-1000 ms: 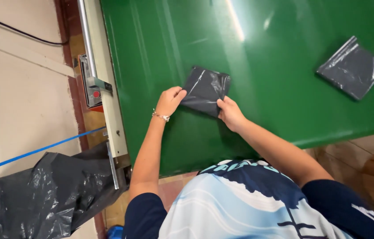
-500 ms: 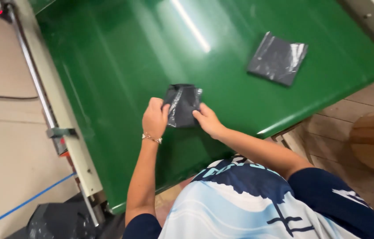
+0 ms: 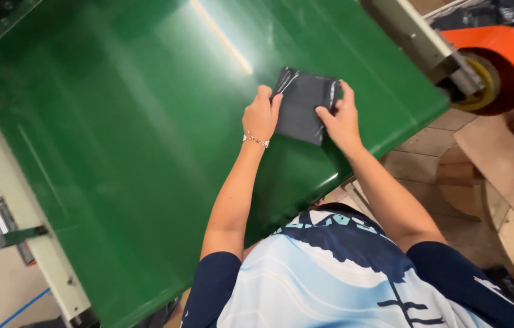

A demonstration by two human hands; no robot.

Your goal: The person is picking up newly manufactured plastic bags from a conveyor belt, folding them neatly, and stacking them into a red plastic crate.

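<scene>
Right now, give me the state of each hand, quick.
Left hand: closed on the left edge of the dark folded bag.
Right hand: gripping the bag's right edge.

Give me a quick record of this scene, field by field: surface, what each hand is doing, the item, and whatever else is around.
surface: glossy green table, a light streak reflected on it
item: folded dark grey plastic bag, lying flat near the table's edge
left hand: pressing on the bag's left edge, a bracelet at the wrist
right hand: gripping the bag's right edge, fingers curled over it
person: light blue and navy shirt, leaning over the table
nearby: orange roller on a metal bracket at upper right; metal rail along the left side
</scene>
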